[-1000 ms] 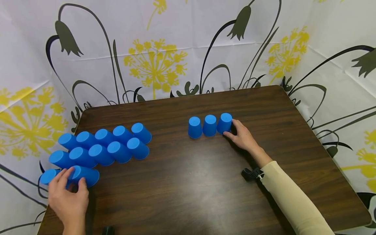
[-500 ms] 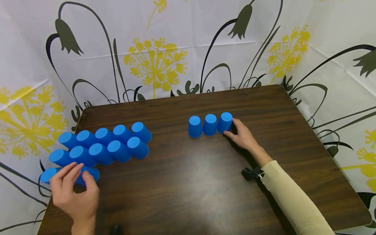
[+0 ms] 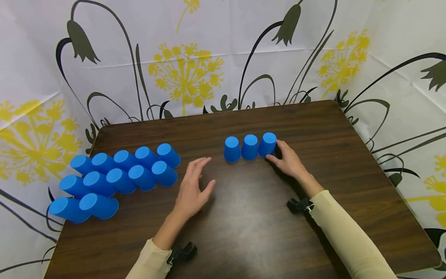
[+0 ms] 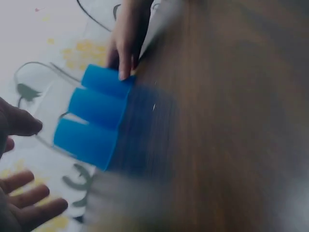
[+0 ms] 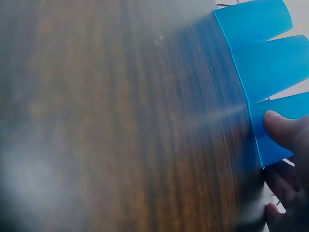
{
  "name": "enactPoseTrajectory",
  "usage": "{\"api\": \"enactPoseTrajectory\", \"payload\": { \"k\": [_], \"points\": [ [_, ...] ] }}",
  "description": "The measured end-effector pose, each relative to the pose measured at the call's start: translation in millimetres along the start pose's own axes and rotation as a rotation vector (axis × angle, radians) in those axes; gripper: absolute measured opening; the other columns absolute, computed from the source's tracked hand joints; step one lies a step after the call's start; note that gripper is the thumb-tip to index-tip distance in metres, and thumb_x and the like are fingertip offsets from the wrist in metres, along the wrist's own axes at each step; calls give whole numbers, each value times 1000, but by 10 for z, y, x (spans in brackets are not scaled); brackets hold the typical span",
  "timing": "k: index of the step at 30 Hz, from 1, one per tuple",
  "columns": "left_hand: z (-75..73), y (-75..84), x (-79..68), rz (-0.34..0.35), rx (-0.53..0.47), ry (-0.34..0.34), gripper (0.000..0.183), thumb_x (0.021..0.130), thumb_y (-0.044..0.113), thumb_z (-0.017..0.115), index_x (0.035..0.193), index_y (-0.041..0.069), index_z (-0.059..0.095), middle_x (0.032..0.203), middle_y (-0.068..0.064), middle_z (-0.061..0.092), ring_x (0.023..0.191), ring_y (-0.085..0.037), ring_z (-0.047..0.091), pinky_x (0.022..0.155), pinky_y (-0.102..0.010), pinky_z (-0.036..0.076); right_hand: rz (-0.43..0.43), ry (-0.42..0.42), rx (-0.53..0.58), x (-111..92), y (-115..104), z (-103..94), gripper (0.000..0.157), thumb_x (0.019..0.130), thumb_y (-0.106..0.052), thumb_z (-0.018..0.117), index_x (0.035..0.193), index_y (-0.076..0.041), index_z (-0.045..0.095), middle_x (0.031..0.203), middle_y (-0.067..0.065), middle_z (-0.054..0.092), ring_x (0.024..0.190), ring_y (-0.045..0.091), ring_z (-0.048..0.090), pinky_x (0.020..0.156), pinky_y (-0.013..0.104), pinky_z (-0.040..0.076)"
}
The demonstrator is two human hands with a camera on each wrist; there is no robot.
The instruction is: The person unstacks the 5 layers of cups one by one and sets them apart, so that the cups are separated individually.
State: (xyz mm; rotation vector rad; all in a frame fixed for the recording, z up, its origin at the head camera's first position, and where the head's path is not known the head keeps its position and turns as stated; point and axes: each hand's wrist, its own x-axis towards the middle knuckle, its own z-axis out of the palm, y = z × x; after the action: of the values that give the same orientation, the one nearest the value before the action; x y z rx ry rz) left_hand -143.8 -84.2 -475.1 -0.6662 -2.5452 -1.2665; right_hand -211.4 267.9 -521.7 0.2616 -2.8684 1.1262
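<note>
Three blue plastic cups stand upside down in a short row right of the table's middle: a left cup (image 3: 232, 149), a middle cup (image 3: 249, 147) and a right cup (image 3: 267, 145). My right hand (image 3: 287, 162) grips the right cup low on its side, thumb in front; the right wrist view shows the thumb flat on the blue wall (image 5: 273, 130). My left hand (image 3: 192, 190) holds nothing. Its fingers are spread and relaxed above the table, pointing toward the left cup with a gap between. The left wrist view has this hand (image 4: 21, 179) at its left edge, apart from the cups.
On the left of the brown wooden table (image 3: 244, 232), several more upside-down blue cups (image 3: 120, 181) stand in three slanted rows, the nearest row holding two cups (image 3: 99, 206). A white flowered cloth (image 3: 209, 38) hangs behind the table and along its sides.
My left hand has let go of a cup in the nearest left row and swung right across the table, fingers opening. My right hand stays on the right cup.
</note>
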Motion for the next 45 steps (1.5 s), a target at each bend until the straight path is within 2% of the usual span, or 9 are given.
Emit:
{"api": "enactPoseTrajectory", "payload": {
  "k": [4,8,11,17,26,30,34,42,45],
  "points": [
    [281,-39,296,-5,-19,15,61,91,10,68,147,17,44,144,-11,41,121,-30,50,85,-46,53,-3,-7,4,13,-8,3,66,94,-30,68,146,-1,39,142,22,46,134,40,41,109,58,31],
    [491,-47,566,10,-31,66,58,92,8,67,145,15,47,144,-14,42,127,-30,47,94,-50,48,6,-8,2,18,-5,5,67,94,-30,68,146,0,39,142,23,46,134,40,41,109,58,31],
    [602,-58,699,19,-11,68,60,90,10,70,145,16,48,144,-14,43,131,-29,45,100,-53,44,11,-13,0,20,-8,4,67,94,-31,68,146,0,38,143,23,45,134,40,41,109,58,31],
    [732,-139,782,22,28,27,54,88,14,75,137,17,55,140,-10,47,126,-29,49,98,-51,46,14,-16,-6,21,-11,7,67,94,-31,67,147,0,38,143,23,45,134,40,40,109,58,31],
    [784,-244,825,41,-13,74,41,89,13,73,128,14,60,128,-10,51,117,-29,56,97,-49,48,13,-4,-6,11,-4,10,65,94,-29,68,145,-1,40,142,22,46,133,40,42,109,58,32],
    [717,-229,755,29,-65,91,40,88,10,73,127,14,61,127,-9,52,117,-28,57,93,-47,51,18,-9,-8,12,-14,8,65,94,-29,68,145,-1,40,141,22,47,133,39,42,109,58,32],
    [541,-164,582,20,-95,86,41,88,8,73,127,14,60,127,-8,52,117,-26,57,89,-46,54,17,-12,-7,16,-19,3,65,94,-29,68,145,-1,40,142,22,47,133,40,42,109,58,32],
    [9,-28,8,-7,-54,41,46,86,8,76,128,17,60,130,-6,53,116,-26,57,86,-48,55,12,-3,-8,1,-8,-6,66,94,-30,68,145,0,40,141,23,47,132,41,42,108,60,32],
    [-243,-16,-227,-34,-30,55,48,84,6,77,128,18,60,133,-5,53,118,-25,55,86,-49,55,9,-1,-7,0,-3,-4,66,94,-30,68,145,0,40,140,23,47,132,41,43,108,59,33]
  ]
}}
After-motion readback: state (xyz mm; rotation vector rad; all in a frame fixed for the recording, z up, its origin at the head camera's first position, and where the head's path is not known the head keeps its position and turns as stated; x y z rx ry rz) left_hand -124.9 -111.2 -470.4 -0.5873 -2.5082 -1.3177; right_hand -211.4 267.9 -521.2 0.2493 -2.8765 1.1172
